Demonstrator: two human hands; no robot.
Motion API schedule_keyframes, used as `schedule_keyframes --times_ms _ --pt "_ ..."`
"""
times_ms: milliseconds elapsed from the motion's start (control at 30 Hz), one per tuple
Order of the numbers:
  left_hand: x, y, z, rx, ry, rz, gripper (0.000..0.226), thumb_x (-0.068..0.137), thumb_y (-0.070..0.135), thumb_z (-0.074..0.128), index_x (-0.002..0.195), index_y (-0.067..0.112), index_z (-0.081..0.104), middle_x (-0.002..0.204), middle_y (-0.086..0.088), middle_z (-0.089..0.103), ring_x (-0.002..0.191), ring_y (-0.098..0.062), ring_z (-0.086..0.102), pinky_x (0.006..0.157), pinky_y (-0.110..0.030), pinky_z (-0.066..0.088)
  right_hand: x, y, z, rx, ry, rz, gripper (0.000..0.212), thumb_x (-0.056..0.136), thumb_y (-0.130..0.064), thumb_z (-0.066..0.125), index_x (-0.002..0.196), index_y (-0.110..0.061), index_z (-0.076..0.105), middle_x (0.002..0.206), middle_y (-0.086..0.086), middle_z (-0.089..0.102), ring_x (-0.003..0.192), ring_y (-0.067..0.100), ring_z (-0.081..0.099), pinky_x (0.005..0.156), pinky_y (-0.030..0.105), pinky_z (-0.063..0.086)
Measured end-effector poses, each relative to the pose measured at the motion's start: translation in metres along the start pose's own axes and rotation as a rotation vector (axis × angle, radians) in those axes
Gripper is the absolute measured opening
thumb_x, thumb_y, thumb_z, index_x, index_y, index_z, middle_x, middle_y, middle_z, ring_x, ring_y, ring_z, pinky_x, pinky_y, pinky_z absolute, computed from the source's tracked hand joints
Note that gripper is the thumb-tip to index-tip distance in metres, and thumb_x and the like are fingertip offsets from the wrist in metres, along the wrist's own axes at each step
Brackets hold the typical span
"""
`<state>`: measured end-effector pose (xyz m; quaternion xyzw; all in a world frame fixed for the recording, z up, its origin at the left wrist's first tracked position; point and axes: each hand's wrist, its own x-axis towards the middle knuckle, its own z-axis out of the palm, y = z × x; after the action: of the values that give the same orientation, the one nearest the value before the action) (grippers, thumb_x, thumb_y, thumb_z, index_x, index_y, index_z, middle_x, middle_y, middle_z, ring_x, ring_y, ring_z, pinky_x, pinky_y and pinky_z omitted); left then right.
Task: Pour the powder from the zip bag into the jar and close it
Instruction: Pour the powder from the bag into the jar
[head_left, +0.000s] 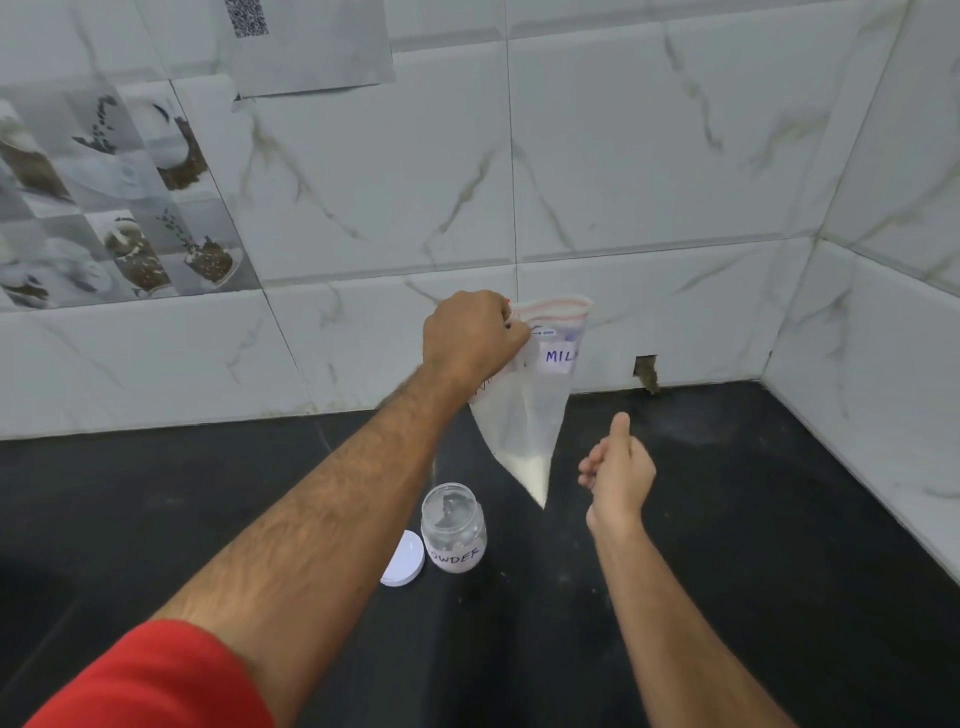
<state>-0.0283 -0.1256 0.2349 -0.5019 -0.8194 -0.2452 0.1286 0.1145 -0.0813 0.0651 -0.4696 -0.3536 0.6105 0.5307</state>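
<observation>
My left hand (472, 335) grips the top corner of a clear zip bag (535, 405) and holds it up above the counter. The bag hangs corner-down, with white powder gathered in its lower tip and a label reading "MIL" near the top. A clear open jar (453, 527) labelled "OWDER" stands on the black counter, down and to the left of the bag's tip, with a little white powder at its bottom. Its white lid (404, 560) lies flat just left of the jar. My right hand (618, 470) hovers right of the bag's tip, fingers loosely curled, thumb up, holding nothing.
The black counter (753, 545) meets a white marble-tiled wall behind and on the right. A small hole (647, 371) shows in the wall base behind the bag. Faint powder specks lie on the counter near the jar.
</observation>
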Motion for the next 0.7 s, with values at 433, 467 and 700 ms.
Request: schedule_keyframes --times_ms 433,467,700 --pt "0.010 0.014 -0.012 -0.346 0.009 -0.079 0.034 0.078 0.029 0.055 0.053 0.016 0.037 0.049 0.003 0.038 0.053 -0.018 0.039 0.051 -0.029 0.031 -0.023 0.032 0.050 0.840 -0.441 0.728 0.120 0.063 -0.097 0.042 0.152 -0.017 0.031 0.132 0.037 0.055 0.112 0.054 0.063 0.094 0.060 0.053" --pt "0.008 0.011 -0.014 -0.379 0.017 -0.099 0.034 0.079 0.028 0.055 0.053 0.016 0.036 0.049 0.002 0.035 0.052 -0.018 0.036 0.052 -0.029 0.031 -0.021 0.031 0.054 0.906 -0.424 0.689 0.120 0.065 -0.097 0.041 0.148 -0.011 0.038 0.131 0.036 0.057 0.114 0.053 0.063 0.097 0.061 0.051" --pt "-0.021 -0.048 -0.019 -0.484 -0.061 -0.141 0.034 0.081 0.024 0.055 0.054 0.019 0.035 0.050 0.006 0.031 0.053 -0.015 0.031 0.051 -0.031 0.025 0.012 0.006 0.048 0.909 -0.356 0.469 0.069 0.099 -0.063 0.037 0.123 -0.004 0.065 0.122 0.022 0.070 0.111 0.039 0.068 0.094 0.050 0.054"
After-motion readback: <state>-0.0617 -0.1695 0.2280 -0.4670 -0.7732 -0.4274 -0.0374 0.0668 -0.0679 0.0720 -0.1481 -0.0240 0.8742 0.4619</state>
